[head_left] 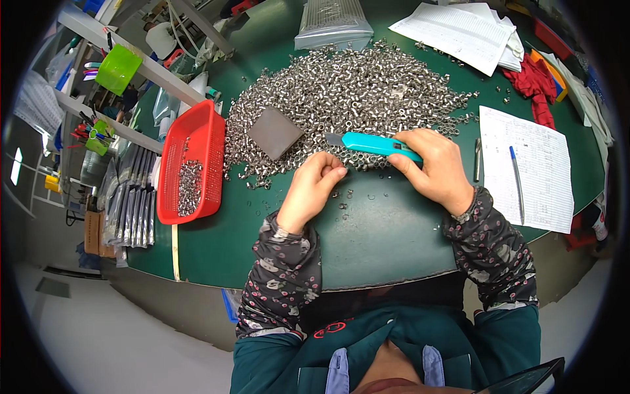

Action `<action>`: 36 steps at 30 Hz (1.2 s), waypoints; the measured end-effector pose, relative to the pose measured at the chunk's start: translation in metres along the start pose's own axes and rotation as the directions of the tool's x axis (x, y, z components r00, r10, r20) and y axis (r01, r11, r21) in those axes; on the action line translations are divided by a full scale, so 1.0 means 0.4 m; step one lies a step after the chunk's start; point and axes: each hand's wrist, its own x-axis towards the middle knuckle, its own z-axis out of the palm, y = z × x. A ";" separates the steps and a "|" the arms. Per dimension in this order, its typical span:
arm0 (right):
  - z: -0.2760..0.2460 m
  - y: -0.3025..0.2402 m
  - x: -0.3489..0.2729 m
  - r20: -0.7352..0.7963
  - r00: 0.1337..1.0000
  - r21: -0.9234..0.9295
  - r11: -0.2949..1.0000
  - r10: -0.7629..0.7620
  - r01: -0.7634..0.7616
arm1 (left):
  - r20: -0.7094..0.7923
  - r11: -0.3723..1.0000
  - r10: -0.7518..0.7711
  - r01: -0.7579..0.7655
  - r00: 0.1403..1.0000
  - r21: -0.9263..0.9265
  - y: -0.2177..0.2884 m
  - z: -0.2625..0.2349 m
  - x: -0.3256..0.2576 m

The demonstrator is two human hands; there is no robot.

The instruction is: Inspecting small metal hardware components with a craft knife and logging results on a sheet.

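My right hand (436,164) grasps a teal utility knife (374,144), its blade pointing to nine o'clock, just beyond my left fingertips. My left hand (307,189) is curled at the near edge of a heap of small metal rings (354,85) — whether it pinches one, I cannot tell. The heap spreads at twelve o'clock on the green table (387,243). A grey block (275,132) sits at eleven, a red basket (215,157) holding more rings at nine, a pen (517,184) on paper (548,177) at three.
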 end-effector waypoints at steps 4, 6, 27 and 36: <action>0.010 -0.003 -0.005 0.194 0.952 0.371 0.881 0.237 -0.295 | 0.379 0.573 -0.067 0.347 0.923 -0.743 0.005 -0.015 -0.007; 0.028 -0.026 -0.010 0.235 0.939 0.512 0.788 0.253 -0.340 | 0.381 0.538 -0.051 0.347 0.923 -0.768 0.028 0.001 -0.012; 0.077 -0.043 -0.021 0.470 0.860 0.671 0.554 0.198 -0.493 | 0.406 0.483 0.034 0.341 0.913 -0.807 0.013 0.024 -0.017; 0.058 -0.061 -0.011 0.427 0.869 0.711 0.501 0.249 -0.493 | 0.351 0.484 -0.013 0.313 0.936 -0.817 0.021 0.021 -0.013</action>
